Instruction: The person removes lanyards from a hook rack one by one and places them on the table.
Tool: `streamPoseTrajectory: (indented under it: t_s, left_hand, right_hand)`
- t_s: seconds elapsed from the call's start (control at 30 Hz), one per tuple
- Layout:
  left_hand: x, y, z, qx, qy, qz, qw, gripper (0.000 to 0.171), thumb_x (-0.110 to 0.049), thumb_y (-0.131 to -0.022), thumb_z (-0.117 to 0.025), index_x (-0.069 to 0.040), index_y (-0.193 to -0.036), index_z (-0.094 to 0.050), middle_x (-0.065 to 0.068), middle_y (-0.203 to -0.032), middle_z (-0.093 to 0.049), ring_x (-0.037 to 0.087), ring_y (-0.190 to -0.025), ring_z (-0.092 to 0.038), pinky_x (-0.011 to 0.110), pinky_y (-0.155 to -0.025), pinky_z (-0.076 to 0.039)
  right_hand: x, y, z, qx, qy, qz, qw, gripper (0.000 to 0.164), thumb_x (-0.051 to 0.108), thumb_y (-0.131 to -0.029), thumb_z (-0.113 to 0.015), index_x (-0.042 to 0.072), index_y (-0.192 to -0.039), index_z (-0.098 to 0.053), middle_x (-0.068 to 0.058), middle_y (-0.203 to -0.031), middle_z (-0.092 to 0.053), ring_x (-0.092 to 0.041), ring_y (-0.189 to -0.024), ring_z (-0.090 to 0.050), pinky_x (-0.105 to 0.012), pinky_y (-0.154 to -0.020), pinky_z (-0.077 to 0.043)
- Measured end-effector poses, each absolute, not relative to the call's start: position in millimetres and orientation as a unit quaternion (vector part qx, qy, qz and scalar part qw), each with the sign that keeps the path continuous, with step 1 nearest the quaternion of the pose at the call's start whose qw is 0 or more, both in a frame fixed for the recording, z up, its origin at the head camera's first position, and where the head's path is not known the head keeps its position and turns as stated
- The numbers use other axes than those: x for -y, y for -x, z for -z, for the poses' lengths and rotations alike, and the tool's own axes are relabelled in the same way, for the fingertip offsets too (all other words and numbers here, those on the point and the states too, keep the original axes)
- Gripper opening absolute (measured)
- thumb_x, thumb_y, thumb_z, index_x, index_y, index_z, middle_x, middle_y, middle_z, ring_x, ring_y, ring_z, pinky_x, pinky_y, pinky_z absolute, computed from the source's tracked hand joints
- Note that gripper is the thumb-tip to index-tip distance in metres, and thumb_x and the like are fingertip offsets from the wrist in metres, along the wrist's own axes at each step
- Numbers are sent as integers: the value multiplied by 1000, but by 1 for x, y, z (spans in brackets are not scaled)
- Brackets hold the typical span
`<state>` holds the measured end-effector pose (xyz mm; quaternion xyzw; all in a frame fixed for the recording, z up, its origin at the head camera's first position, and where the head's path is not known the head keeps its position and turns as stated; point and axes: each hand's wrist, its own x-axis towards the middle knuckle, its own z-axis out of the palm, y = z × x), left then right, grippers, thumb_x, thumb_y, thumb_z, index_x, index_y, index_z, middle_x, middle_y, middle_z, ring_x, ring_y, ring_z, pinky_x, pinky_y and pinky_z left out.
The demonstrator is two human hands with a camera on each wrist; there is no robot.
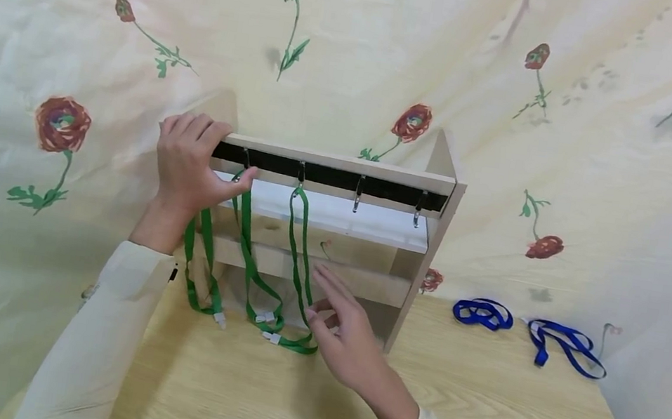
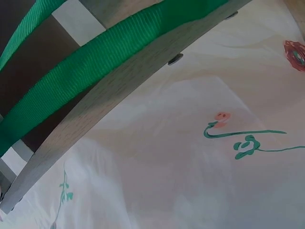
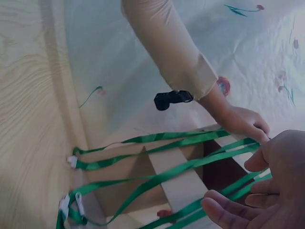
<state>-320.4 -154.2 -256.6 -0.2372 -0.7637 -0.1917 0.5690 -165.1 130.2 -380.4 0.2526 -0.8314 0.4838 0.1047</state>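
A wooden rack (image 1: 377, 282) with a black strip of metal hooks stands against the wall. My left hand (image 1: 190, 158) grips its top left corner, fingers over the upper edge and thumb spread across the front. Three green lanyards hang along its left half: one below my left hand, a middle lanyard (image 1: 247, 247), and a right lanyard (image 1: 299, 247) on the second visible hook. Beside that right one is my right hand (image 1: 351, 339), fingers extended and holding nothing; whether it touches the strap I cannot tell. The right wrist view shows green straps (image 3: 167, 176) beyond the right hand's fingers.
Two visible hooks at the right, including the end hook (image 1: 419, 210), carry nothing. Two blue lanyards, one a coiled bundle (image 1: 481, 314) and one a looser loop (image 1: 567, 342), lie on the wooden table (image 1: 506, 416) right of the rack. Flowered sheeting (image 1: 344, 48) covers the wall behind.
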Motion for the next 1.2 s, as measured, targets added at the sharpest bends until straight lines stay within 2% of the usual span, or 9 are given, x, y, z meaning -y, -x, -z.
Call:
streamPoseTrajectory:
  t_s: [0.4, 0.53, 0.63, 0.7, 0.8, 0.9, 1.03, 1.1, 1.2]
  left_hand:
    - [157, 322, 260, 763, 233, 185, 574, 69, -67, -79, -60, 0, -95, -65, 20, -88, -65, 44, -90, -60, 60, -93, -43]
    - [157, 322, 261, 763, 234, 183, 574, 70, -68, -79, -60, 0, -95, -65, 20, -88, -65, 44, -90, -60, 60, -92, -43]
    - [158, 322, 262, 765, 235, 183, 571, 70, -68, -79, -60, 0, -96, -65, 20, -89, -65, 44, -91, -61, 60, -93, -43]
    - [158, 322, 263, 766, 234, 183, 570, 69, -68, -79, -60, -1, -96, -65, 20, -89, -66, 44, -92, -61, 60, -93, -43]
    - [158, 322, 262, 766, 233, 183, 571, 70, -68, -79, -60, -1, -98, -66, 20, -91, -67, 43, -93, -61, 60, -93, -43]
    - [157, 322, 261, 765, 234, 182, 572, 71, -69, -80, -59, -1, -99, -67, 21, -91, -67, 43, -94, -61, 60, -94, -43]
    - [156, 322, 259, 764, 234, 181, 574, 71, -69, -80, -59, -1, -99, -67, 20, -91, -67, 43, -93, -61, 60, -94, -44]
    - [155, 322, 259, 762, 235, 183, 575, 71, -69, -80, -60, -1, -99, -67, 20, -90, -67, 43, -93, -61, 60, -94, -44]
    - [155, 321, 258, 760, 238, 184, 576, 70, -68, -79, -60, 0, -98, -66, 20, -89, -66, 43, -91, -60, 60, -94, -43]
  right_hand:
    - [-90, 183, 380, 828, -252, -498, 50, 75, -4, -95, -50, 12, -166, -33, 16, -178, 6, -19, -136, -56, -24, -68, -56]
    - [-85, 187, 385, 833, -248, -493, 38, 77, -4, -95, -49, 11, -167, -27, 16, -177, 10, -13, -108, -65, -24, -64, -55]
    - [-84, 189, 386, 836, -244, -490, 33, 77, -3, -96, -49, 9, -167, -24, 14, -178, 9, -9, -79, -61, -23, -63, -55]
    - [-85, 189, 386, 832, -238, -500, 27, 76, -2, -97, -48, 9, -168, -22, 14, -178, 7, -10, -86, -63, -23, -67, -56]
    - [-87, 187, 385, 826, -227, -516, 28, 76, 0, -98, -47, 9, -168, -20, 14, -179, 2, -19, -115, -66, -23, -73, -58]
    - [-88, 184, 384, 827, -223, -514, 52, 76, 0, -97, -49, 10, -168, -23, 14, -178, -5, -22, -140, -55, -22, -66, -56]
    - [-89, 179, 381, 830, -226, -503, 87, 75, -1, -97, -50, 10, -167, -26, 15, -178, -8, -5, -103, -67, -23, -51, -48]
    - [-90, 176, 378, 823, -233, -508, 96, 73, -1, -99, -50, 10, -167, -26, 15, -178, -8, 0, -69, -60, -23, -50, -48]
    - [-93, 173, 373, 814, -246, -511, 124, 70, -3, -100, -50, 9, -166, -28, 14, -178, -11, 5, -56, -47, -23, -46, -45]
